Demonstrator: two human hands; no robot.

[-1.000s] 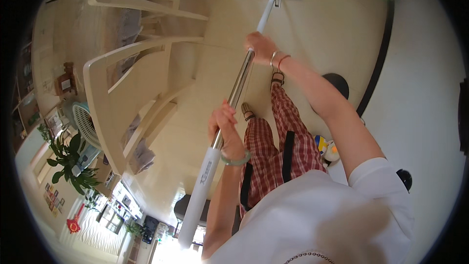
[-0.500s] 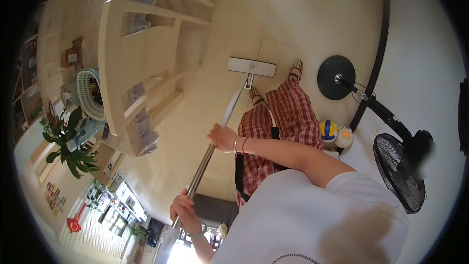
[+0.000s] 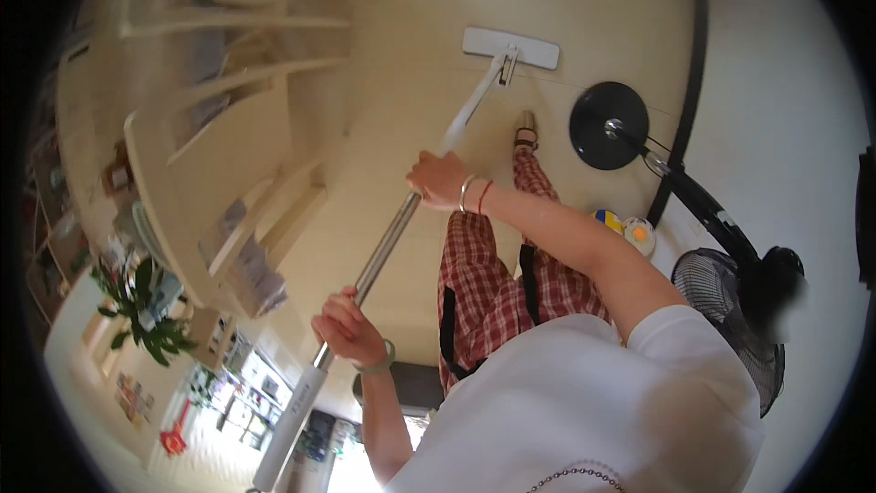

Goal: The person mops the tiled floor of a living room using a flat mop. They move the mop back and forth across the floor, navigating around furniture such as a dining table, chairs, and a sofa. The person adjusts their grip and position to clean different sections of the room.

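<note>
A flat mop with a white rectangular head point(image 3: 511, 48) reaches from the lower left up to the tiled floor. Its head lies flat on the tiles, ahead of my sandalled foot point(image 3: 526, 128). My right hand point(image 3: 439, 181), with a bangle and a red cord at the wrist, is wrapped around the upper part of the metal pole point(image 3: 386, 246) in view. Lower down, my left hand point(image 3: 350, 329) closes around the same pole, just above the white handle sleeve point(image 3: 294, 415). The pole slants between both hands, and its far section is slightly blurred.
A black standing fan has its round base point(image 3: 610, 126) on the floor at right, near the wall. Beside it sit a blue-yellow ball point(image 3: 606, 219) and a pale round object point(image 3: 639, 236). Pale wooden chairs point(image 3: 274, 219) and a leafy plant point(image 3: 146, 310) are at left.
The mop head has slid forward and to the right across the floor. Both hands still grip the pole; my right hand has moved up and right. The chairs and fan have shifted left in view.
</note>
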